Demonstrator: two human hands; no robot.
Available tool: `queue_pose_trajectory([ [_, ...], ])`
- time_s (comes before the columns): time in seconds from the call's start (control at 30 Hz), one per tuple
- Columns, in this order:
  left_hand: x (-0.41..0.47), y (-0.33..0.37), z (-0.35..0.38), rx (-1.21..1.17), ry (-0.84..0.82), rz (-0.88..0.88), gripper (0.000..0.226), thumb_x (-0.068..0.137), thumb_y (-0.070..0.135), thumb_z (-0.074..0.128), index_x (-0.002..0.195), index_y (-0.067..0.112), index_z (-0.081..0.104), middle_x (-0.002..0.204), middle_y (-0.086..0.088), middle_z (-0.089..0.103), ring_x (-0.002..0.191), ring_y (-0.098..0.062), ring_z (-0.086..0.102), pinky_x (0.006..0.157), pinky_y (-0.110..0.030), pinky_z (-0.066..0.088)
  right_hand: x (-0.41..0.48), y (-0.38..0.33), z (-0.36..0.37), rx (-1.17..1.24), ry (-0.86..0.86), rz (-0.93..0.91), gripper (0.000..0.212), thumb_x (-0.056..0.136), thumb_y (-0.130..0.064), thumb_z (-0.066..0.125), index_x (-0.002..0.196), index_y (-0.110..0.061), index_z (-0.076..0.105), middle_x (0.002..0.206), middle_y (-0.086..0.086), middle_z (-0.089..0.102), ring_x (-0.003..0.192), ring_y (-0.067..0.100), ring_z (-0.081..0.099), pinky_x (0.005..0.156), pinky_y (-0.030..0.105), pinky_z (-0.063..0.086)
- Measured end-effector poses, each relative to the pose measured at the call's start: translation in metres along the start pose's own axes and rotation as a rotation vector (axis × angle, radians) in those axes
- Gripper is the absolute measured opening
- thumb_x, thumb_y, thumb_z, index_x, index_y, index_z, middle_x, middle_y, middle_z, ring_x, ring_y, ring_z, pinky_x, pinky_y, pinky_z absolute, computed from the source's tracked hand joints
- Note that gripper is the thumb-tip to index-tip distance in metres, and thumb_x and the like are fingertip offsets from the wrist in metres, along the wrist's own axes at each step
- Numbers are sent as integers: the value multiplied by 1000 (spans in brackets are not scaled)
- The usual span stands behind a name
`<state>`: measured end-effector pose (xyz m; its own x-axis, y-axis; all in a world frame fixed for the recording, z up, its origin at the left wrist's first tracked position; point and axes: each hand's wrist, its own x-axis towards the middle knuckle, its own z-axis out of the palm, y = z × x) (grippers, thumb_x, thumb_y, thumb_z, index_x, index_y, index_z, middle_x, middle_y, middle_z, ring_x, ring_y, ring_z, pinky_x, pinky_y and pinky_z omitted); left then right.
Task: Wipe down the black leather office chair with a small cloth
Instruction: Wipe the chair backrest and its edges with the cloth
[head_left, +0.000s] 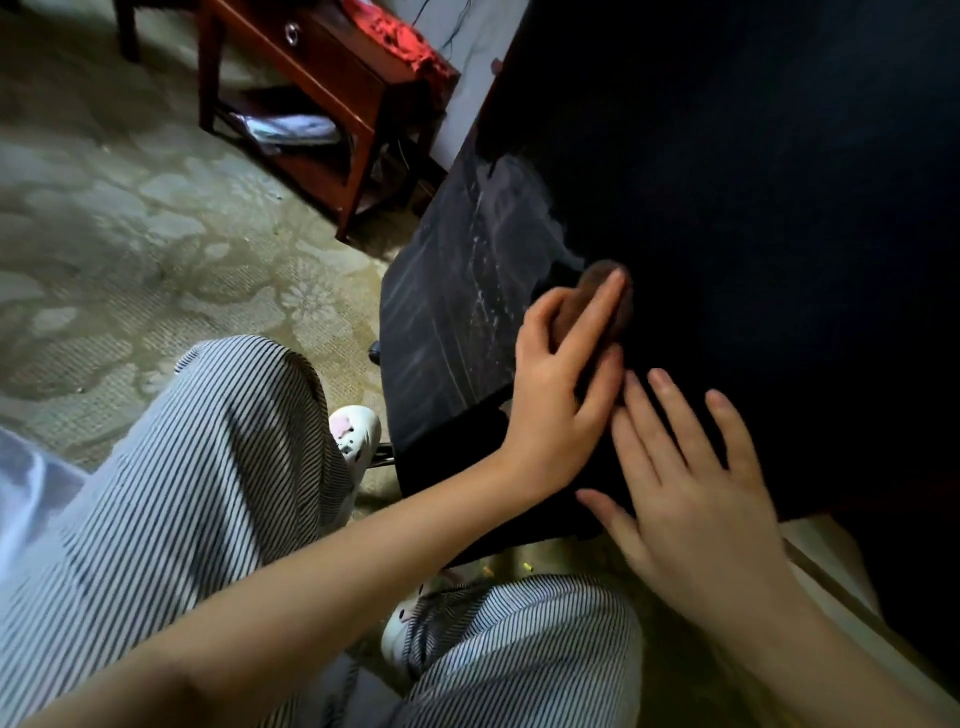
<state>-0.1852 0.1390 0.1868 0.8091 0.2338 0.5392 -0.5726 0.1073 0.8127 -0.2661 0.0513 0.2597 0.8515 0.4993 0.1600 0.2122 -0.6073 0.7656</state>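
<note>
Mid-wipe, task partly done at best. The left hand (563, 395) holds the small brown cloth (595, 274) against the black leather office chair (779, 208), just right of frame centre, toward 2 o'clock. One finger lies long over the cloth and the thumb closes in on its near side, so the cloth is gripped and pressed, not loose. Most of the cloth is hidden under the hand.

The right hand (685, 483) is at 4 o'clock of centre, flat on the chair with its fingers straight and spread. It holds nothing and looks to be bracing. Its fingertips just touch the left hand's edge.

Progress: a grey streaked panel (457, 312) of the chair, at 9 o'clock of the cloth, shows pale scratchy marks. Cannot tell whether they are dust or wear. If dust, that area is left to do. The big dark surface at 1–3 o'clock is too dark to judge clean or not.

Around: a reddish wooden side table (322, 78) at 11 o'clock, patterned carpet (130, 234) at 9 o'clock, striped trousers (208, 467) at 7 o'clock, and a white slipper (356, 431) beside the chair's lower edge.
</note>
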Motion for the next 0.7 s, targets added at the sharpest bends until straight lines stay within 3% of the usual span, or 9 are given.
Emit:
queue_pose_trajectory([
  [0.07, 3, -4, 13, 96, 56, 5, 48, 91, 25, 46, 137, 29, 33, 129, 0, 31, 119, -17, 36, 106, -16, 25, -1, 1, -1, -14, 88, 6, 53, 92, -36, 38, 121, 4, 58, 134, 20, 51, 130, 32, 33, 113, 45, 11],
  [0.2, -9, -20, 31, 191, 90, -31, 46, 91, 32, 42, 135, 33, 30, 128, 7, 26, 117, -9, 27, 102, -4, 16, 6, 10, 9, -83, 203, -9, 44, 93, -27, 41, 130, -5, 48, 142, 13, 44, 132, 31, 31, 112, 46, 11],
  [0.3, -17, -32, 33, 209, 123, -63, 45, 92, 29, 40, 136, 31, 31, 127, 3, 27, 116, -11, 30, 102, -4, 17, 6, 14, 22, -181, 189, -35, 48, 97, -27, 35, 140, -6, 39, 148, 11, 36, 135, 30, 27, 113, 48, 9],
  [0.4, -29, -43, 32, 211, 101, -81, 45, 93, 26, 40, 136, 29, 32, 127, 3, 27, 116, -9, 30, 103, -4, 16, 7, 12, 32, -204, 155, -38, 48, 99, -28, 30, 140, -6, 40, 147, 12, 36, 136, 30, 26, 113, 49, 8],
  [0.57, -52, -76, 20, 242, 17, -93, 47, 92, 25, 40, 137, 30, 28, 129, 1, 24, 120, -12, 30, 106, -7, 16, 14, 7, 38, -222, 134, -103, 52, 96, -27, 34, 145, -10, 33, 153, 8, 19, 139, 29, 21, 114, 49, 5],
  [0.7, -70, -105, 11, 298, -2, -229, 47, 93, 29, 34, 139, 34, 24, 131, -16, 29, 122, -20, 32, 105, -4, 11, 17, 4, 40, -254, 98, -126, 56, 94, -28, 36, 146, -9, 29, 153, 11, 22, 140, 29, 19, 114, 49, 3],
])
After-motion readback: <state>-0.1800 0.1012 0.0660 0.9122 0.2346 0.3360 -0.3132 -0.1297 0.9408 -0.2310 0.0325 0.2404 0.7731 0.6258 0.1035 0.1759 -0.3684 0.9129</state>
